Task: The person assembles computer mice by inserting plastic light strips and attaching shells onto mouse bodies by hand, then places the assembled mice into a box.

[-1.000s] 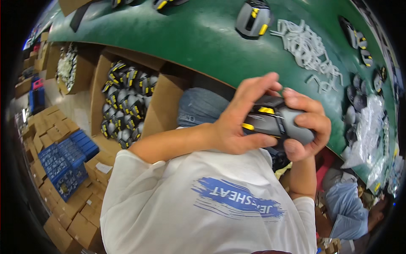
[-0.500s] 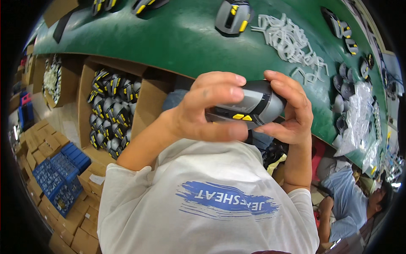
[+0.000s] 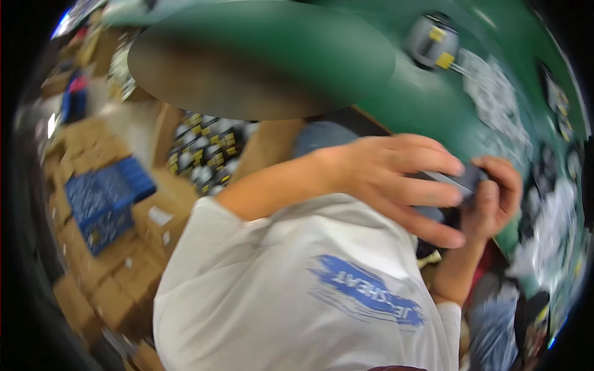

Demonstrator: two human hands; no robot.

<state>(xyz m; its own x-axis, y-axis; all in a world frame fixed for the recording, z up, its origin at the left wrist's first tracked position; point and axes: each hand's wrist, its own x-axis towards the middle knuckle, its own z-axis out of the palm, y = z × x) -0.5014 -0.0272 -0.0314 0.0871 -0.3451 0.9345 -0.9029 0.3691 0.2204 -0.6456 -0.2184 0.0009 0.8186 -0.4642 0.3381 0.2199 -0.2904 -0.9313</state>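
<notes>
My right hand is closed round a grey-and-black plastic housing, fingers curled over its far end. My left hand reaches across from the left, its fingers spread and stretched out over the near side of the housing. Much of the housing is hidden behind those fingers, and motion blurs the rest. Farther off on the green table rests a similar grey housing with yellow buttons. Beside it is a heap of translucent plastic pieces.
A cardboard box of similar grey, black and yellow housings stands left of the table. Blue crates sit among brown cartons. Clear plastic bags and dark parts lie at right, near a person in blue. A blurred oval covers the upper middle.
Both hands have moved right with the housing, and the view has swung. The left fingers stretch farther over the housing, and its yellow buttons no longer show.
</notes>
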